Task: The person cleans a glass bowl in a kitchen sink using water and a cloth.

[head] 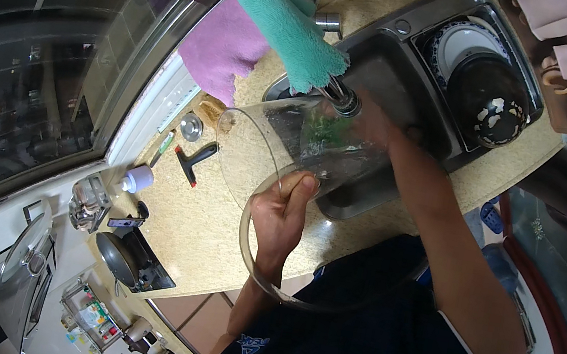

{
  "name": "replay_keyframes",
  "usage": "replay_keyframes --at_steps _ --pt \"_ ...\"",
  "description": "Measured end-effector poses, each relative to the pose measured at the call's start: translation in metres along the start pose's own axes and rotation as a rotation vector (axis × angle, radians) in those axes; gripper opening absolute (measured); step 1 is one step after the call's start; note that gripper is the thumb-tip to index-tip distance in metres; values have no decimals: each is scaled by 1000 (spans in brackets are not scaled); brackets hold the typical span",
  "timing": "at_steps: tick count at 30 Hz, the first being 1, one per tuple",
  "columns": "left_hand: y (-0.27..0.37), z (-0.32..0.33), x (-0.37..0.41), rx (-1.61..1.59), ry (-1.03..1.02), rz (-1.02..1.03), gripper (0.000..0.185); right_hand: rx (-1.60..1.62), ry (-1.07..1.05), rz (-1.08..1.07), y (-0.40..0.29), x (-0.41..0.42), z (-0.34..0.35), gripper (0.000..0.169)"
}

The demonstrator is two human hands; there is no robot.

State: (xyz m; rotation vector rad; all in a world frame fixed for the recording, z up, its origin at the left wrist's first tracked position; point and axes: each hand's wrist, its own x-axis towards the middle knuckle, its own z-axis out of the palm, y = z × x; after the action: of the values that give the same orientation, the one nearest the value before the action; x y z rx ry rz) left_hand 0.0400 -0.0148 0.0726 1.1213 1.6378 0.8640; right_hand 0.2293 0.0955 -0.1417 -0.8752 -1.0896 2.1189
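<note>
My left hand (283,211) grips a large clear glass vessel (239,169) near its edge, thumb on top. The vessel is tilted over the counter edge and the steel sink basin (378,57). Its curved glass rim also passes around my left wrist. My right hand (370,121) is blurred at the far side of the vessel, close under the tap spout (350,106). A green patch (326,130), perhaps a scouring pad, shows through the glass beside it. Whether my right fingers hold it is unclear. A teal cloth (287,24) hangs over the tap.
Right of the basin, a rack holds white plates (469,45) and a dark, worn bowl (488,99). A small squeegee (192,161), steel lid (191,127) and pump bottle (138,179) stand left on the counter (193,235). A pink cloth (226,47) lies by the window.
</note>
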Motion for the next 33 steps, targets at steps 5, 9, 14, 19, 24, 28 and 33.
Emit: replay_keyframes --at_steps 5,9,14,19,24,28,33 --pt "8 -6 -4 35 -55 42 22 -319 -163 -499 145 3 -37 46" --pt "-2 -5 -2 -13 -15 1 22 293 -220 160 177 21 -60 48" --pt "-6 -2 -1 29 22 32 24 657 -175 366 123 20 -64 47" --pt "-13 -3 -3 38 41 29 26 622 181 444 128 26 -50 45" --pt "-14 -6 -6 -30 59 4 27 335 418 594 115 36 -53 44" --pt "-15 -4 -5 -43 76 19 28 377 331 529 113 37 -52 45" --pt "-14 -7 -5 -48 75 23 30 608 287 635 101 34 -54 55"
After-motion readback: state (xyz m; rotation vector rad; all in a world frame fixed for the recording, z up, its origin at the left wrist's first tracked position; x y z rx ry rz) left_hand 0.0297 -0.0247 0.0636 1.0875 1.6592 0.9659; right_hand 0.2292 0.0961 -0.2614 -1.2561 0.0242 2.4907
